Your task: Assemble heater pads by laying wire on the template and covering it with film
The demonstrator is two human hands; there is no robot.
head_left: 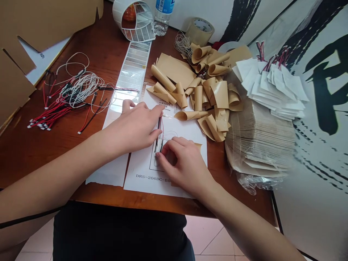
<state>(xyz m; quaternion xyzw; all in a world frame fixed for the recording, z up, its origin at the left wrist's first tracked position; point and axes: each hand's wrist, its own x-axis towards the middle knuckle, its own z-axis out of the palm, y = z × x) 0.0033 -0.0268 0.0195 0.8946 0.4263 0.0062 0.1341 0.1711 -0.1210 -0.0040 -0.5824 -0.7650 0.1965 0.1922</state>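
Note:
A thin wire cable (159, 127) with red and dark strands lies along a printed sheet (141, 184) on the desk. My left hand (140, 125) reaches over the sheet, index finger stretched out and thumb apart, the fingertips against the upper part of the cable. At the cable's lower end, my right hand (186, 161) is closed in a pinch, its thumb and index finger at the dark strands. What exactly lies between those fingertips is partly hidden. A drawn rectangle and the letters "DRS-206DC" show on the sheet beneath.
Bundled white, red and black cables (78, 90) lie left. A label strip (132, 69) runs from a label roll (136, 21) near a bottle (163, 16). Rolled brown papers (201, 96), packing tape (199, 30), a brown card stack (263, 134) topped by white packets (274, 87) stand right.

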